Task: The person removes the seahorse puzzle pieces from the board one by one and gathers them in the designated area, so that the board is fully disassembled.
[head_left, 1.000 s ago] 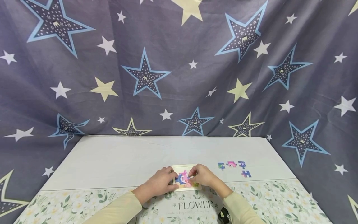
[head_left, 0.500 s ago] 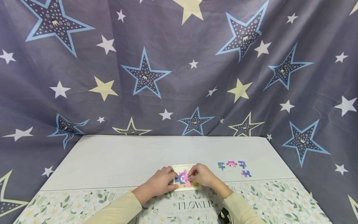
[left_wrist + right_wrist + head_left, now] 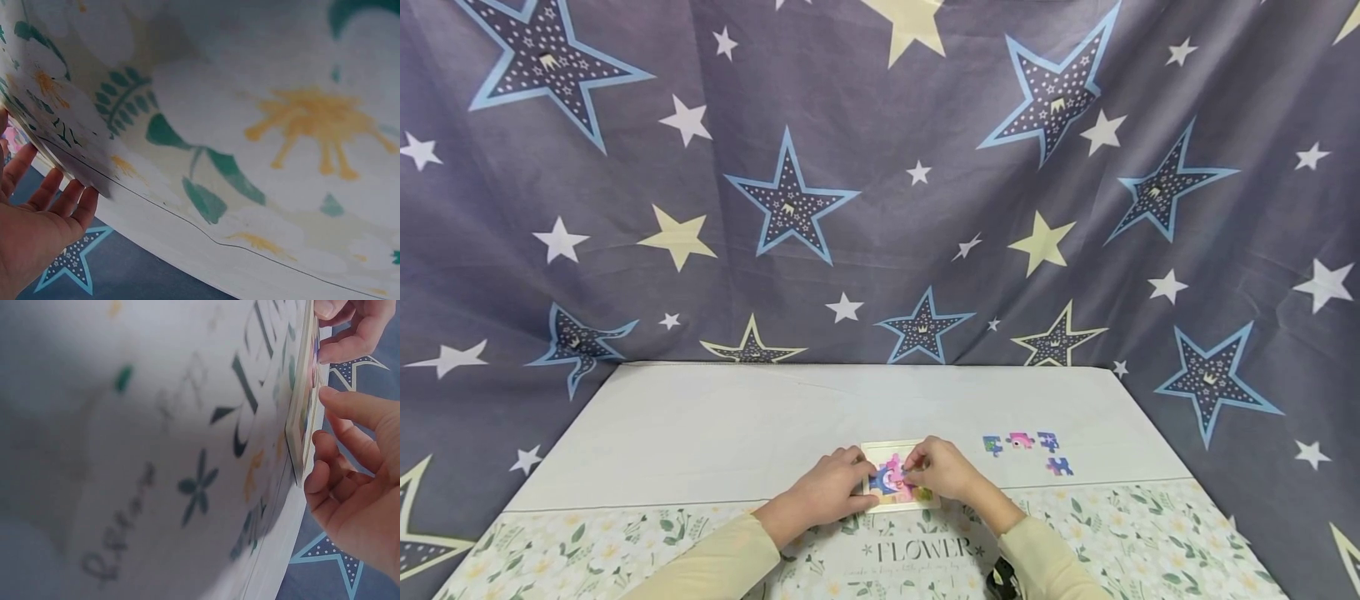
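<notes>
Tablecloth [image 3: 700, 450], white with a floral near band, spreading out from the left of both hands and running beneath them. Left hand [image 3: 831, 483], one: grasping the left side of a puzzle tray [image 3: 891, 443], thumb at its near corner, fingertips over the side rim. Puzzle tray, one, pale, shallow and rimmed, lying flat on the cloth between the two hands; judged light and stiff, best held by its outer rim, and apt to skid if held from one side alone. Joined pieces [image 3: 889, 481], pink and blue, set inside the tray just right of the left fingertips. Puzzle piece [image 3: 905, 472], only a bluish sliver showing, at the tips of the right hand [image 3: 943, 468], whose thumb and forefinger seem to pinch it low over the picture; whether it is seated I cannot tell. Loose pieces, four, well to the right of that pinch: green-and-blue piece [image 3: 992, 446] nearest it; pink piece [image 3: 1020, 441] next; star-marked blue piece [image 3: 1048, 441] beyond; plain blue piece [image 3: 1059, 467] rightmost, closer to the person. All judged thin, light and rigid, perhaps slick on the printed face; take each by opposite edges, sparing the knobs, likely its weakest part.
</notes>
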Motion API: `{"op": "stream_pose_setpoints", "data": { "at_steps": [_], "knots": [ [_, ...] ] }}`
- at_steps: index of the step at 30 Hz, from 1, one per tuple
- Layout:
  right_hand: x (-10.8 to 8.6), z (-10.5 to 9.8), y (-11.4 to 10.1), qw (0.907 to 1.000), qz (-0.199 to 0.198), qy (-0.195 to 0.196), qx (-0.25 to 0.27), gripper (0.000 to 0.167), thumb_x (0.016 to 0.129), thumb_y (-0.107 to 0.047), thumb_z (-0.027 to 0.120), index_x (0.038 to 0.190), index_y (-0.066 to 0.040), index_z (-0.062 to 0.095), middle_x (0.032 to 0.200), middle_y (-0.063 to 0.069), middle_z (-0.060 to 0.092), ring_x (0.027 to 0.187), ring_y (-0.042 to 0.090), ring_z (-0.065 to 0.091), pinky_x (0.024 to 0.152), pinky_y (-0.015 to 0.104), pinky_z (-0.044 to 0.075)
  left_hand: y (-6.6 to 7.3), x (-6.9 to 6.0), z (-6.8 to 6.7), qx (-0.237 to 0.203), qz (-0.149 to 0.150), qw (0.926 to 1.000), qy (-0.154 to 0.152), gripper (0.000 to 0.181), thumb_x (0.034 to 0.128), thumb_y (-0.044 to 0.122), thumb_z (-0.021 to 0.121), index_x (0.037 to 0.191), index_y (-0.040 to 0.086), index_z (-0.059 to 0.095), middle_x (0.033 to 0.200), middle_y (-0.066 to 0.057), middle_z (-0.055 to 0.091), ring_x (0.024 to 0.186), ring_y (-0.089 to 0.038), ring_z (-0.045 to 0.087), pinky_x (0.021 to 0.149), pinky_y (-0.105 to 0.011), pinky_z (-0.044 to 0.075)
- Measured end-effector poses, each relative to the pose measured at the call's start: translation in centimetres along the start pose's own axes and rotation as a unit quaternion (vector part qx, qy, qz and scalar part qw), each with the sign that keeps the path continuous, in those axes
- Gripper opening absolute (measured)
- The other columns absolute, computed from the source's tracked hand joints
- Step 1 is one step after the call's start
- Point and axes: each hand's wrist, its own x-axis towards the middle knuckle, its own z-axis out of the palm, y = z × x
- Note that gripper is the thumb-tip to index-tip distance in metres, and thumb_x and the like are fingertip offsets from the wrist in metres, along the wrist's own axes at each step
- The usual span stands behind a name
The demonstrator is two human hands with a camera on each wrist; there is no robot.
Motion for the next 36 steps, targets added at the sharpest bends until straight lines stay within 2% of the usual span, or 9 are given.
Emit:
{"op": "stream_pose_setpoints", "data": {
  "at_steps": [20,36],
  "knots": [
    [-0.7,-0.9,1.0,0.9995,-0.023,0.021,0.006,0.009,0.079,-0.012,0.073,0.083,-0.008,0.066,0.085,0.001,0.055,0.074,0.011,0.049,0.062,0.021,0.043,0.2,0.0,-0.1,0.002,-0.014,0.9999,-0.009,0.046,0.0890,0.051,0.056,0.121,0.017,0.060,0.114,0.002,0.052,0.101,-0.013,0.049,0.092,-0.038,0.044],
    [-1.3,-1.5,1.6,0.9993,-0.008,0.036,0.010,0.008,0.078,-0.010,0.073,0.081,-0.008,0.066,0.084,0.001,0.054,0.074,0.012,0.048,0.061,0.020,0.042,0.2,0.0,-0.2,-0.003,-0.013,0.9999,-0.006,0.046,0.0887,0.051,0.056,0.121,0.018,0.060,0.115,0.001,0.052,0.102,-0.013,0.049,0.094,-0.037,0.043]
  ]
}}
